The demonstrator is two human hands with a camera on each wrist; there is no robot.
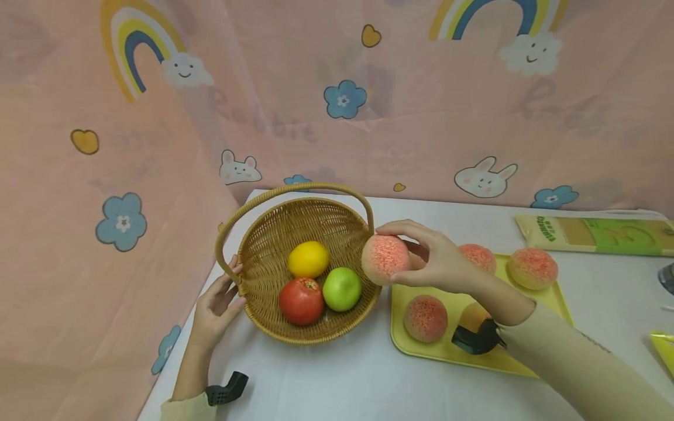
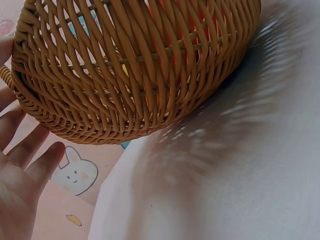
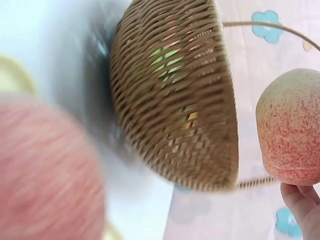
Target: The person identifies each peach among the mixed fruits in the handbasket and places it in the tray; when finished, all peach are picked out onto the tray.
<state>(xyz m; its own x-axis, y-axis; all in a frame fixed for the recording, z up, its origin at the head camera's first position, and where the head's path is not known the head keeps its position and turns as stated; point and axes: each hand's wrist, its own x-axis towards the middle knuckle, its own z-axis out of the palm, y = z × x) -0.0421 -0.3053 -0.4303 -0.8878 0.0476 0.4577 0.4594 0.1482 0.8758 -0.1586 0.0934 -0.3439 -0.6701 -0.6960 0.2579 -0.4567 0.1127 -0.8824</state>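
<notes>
My right hand (image 1: 437, 257) grips a pink-and-cream peach (image 1: 386, 259) between thumb and fingers, held up beside the right rim of a wicker basket (image 1: 274, 234). In the right wrist view the peach (image 3: 292, 127) is level with the basket's opening. My left hand (image 1: 213, 316) is at the basket's left rim, near the foot of its arched handle. The left wrist view shows its fingers (image 2: 42, 162) loosely extended along the outer rim. Inside the basket lie a yellow lemon (image 1: 308, 259), a red pomegranate (image 1: 301, 301) and a green apple (image 1: 342, 289).
A yellow tray (image 1: 447, 348) right of the basket carries several more peaches (image 1: 426, 318), partly hidden by my right arm. A long green-and-tan packet (image 1: 600, 235) lies at the back right. Pink printed cloth (image 1: 295, 140) hangs behind and left of the white table (image 1: 316, 380).
</notes>
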